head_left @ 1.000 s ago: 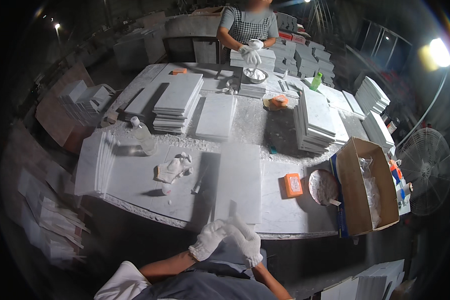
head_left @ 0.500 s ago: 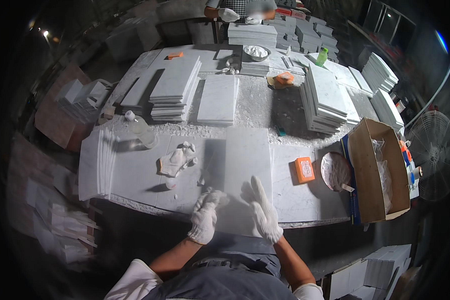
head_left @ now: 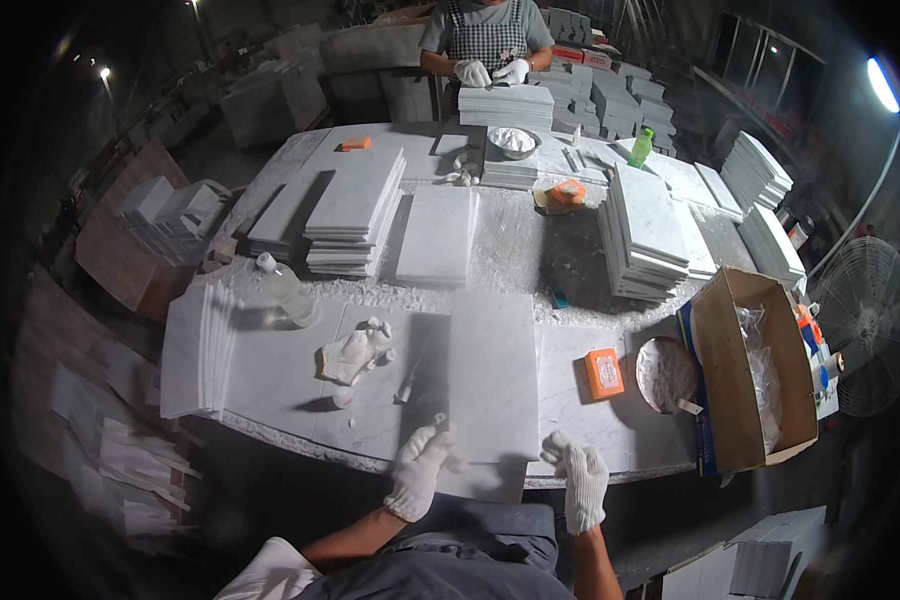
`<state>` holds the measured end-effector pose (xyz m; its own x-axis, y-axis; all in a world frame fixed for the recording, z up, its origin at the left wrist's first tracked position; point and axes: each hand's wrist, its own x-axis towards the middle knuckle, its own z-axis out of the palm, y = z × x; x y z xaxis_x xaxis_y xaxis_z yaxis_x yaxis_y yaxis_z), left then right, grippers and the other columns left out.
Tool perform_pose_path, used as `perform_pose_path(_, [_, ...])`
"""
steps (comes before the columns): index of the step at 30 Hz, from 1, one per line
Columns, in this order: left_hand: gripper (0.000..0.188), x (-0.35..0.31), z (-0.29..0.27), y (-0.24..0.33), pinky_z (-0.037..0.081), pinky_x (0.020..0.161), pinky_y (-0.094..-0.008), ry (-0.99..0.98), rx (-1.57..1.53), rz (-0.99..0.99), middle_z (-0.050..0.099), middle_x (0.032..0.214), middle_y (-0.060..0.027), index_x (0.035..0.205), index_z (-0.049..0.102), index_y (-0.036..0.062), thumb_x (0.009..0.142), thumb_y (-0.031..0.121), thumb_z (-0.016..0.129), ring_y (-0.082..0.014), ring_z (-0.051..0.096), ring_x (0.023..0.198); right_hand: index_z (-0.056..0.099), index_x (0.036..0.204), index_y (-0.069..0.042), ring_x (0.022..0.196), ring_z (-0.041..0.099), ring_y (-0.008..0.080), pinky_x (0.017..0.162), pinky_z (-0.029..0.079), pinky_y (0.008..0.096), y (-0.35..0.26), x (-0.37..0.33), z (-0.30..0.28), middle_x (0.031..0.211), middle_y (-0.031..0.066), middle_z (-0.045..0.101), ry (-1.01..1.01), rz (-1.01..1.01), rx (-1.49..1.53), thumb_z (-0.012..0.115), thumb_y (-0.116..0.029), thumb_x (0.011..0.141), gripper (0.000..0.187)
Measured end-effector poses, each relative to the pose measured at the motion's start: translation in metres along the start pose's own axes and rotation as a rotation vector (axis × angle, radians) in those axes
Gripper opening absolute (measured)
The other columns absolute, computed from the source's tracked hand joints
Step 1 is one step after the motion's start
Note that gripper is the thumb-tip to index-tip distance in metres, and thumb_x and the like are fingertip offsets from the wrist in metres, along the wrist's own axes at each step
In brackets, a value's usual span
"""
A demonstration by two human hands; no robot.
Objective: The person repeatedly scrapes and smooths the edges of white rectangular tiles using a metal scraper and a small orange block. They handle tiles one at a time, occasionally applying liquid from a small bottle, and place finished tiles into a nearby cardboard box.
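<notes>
A pale stone slab (head_left: 494,375) lies lengthwise in front of me, with a dark shadow along its left side. My left hand (head_left: 420,474), in a white knit glove, is closed by the slab's near left corner. A small whitish bit shows at its fingertips, too small to name. My right hand (head_left: 583,484), gloved alike, is just off the near right corner, fingers loosely bent and thumb apart, with nothing visible in it. Left of the slab lie a small thin tool (head_left: 406,387) and a crumpled white glove (head_left: 356,354).
On the right are an orange box (head_left: 604,374), a round dish of white paste (head_left: 660,385) and a cardboard carton (head_left: 712,350). A clear bottle (head_left: 288,293) stands at left. Slab stacks (head_left: 355,215) (head_left: 650,225) stand farther back. A co-worker (head_left: 486,50) handles another stack across the table.
My right hand has moved off the slab, rightward and nearer me, its straight fingers now bent. My left hand is slightly lower. The view has tilted up, showing more of the co-worker.
</notes>
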<state>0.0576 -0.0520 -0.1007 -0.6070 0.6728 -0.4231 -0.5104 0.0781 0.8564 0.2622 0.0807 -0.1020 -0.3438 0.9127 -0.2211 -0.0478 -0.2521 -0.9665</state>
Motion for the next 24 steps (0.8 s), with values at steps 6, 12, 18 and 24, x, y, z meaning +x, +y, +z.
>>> perform_pose_path(6, [0.027,0.021,0.035,0.004,0.057,0.077,-0.0320,-0.257,-0.047,0.078,0.068,0.086,-0.0065,0.123,0.061,-0.0037,0.105,0.015,0.061,-0.0175,0.070,0.082,0.063,0.132,0.010,0.109,0.072,0.0254,0.095,0.057,0.0316,0.009,-0.033,0.028,0.120,0.0181,0.073,-0.139,-0.009,0.105,0.051,-0.016,0.110,0.036])
perform_pose_path(12, [0.027,0.048,0.053,-0.003,0.054,0.080,-0.0288,-0.084,0.239,0.301,0.071,0.089,-0.0074,0.120,0.064,-0.0029,0.105,0.018,0.059,-0.0142,0.068,0.084,0.052,0.146,0.007,0.122,0.064,0.0230,0.102,0.053,0.0327,0.002,-0.006,0.065,0.141,0.0176,0.062,-0.141,-0.195,0.028,0.054,-0.013,0.108,0.043])
perform_pose_path(18, [0.030,0.045,0.049,-0.012,0.054,0.080,-0.0360,-0.028,0.566,0.563,0.071,0.094,-0.0144,0.116,0.067,0.0035,0.106,0.030,0.058,-0.0245,0.071,0.087,0.068,0.118,0.002,0.100,0.066,0.0174,0.091,0.053,0.0313,0.029,0.023,0.080,0.110,0.0121,0.072,-0.012,-0.302,-0.104,0.057,-0.016,0.108,0.023])
perform_pose_path(24, [0.030,0.038,0.047,-0.004,0.055,0.081,-0.0377,-0.050,0.625,0.507,0.073,0.098,-0.0181,0.119,0.068,0.0049,0.105,0.030,0.059,-0.0291,0.073,0.090,0.069,0.116,0.002,0.101,0.069,0.0225,0.094,0.053,0.0356,0.038,0.016,0.065,0.110,0.0151,0.074,-0.009,-0.391,-0.271,0.051,-0.025,0.110,0.032])
